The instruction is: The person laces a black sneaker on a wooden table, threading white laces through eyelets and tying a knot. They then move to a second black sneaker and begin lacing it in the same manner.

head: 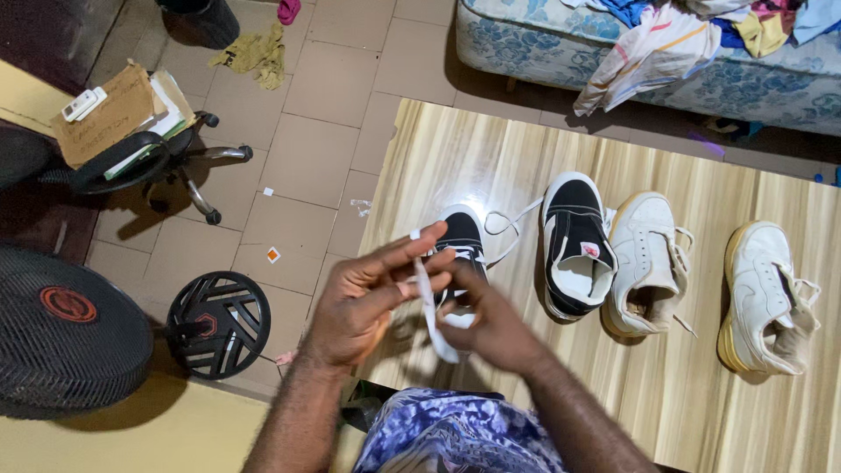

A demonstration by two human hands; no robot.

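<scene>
White lace (428, 302) pinched in left hand (368, 302) grip and right hand (491, 328) grip, above black sneaker (462, 241).

Head camera, looking steeply down, close over hands, table (526, 158) filling right.

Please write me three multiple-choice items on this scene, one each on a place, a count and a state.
1. Where does the black-and-white shoe nearest the hands sit?
A. on the tiled floor
B. on the wooden table
C. on the bed

2. How many shoes are in the row?
A. two
B. three
C. four

3. What is the state of the white lace?
A. held between both hands
B. lying loose on the floor
C. tied in a bow

Answers: 1 B, it stands on the table's wood grain. 2 C, two black-and-white, two white. 3 A, the left hand and right hand both grip it.
</scene>
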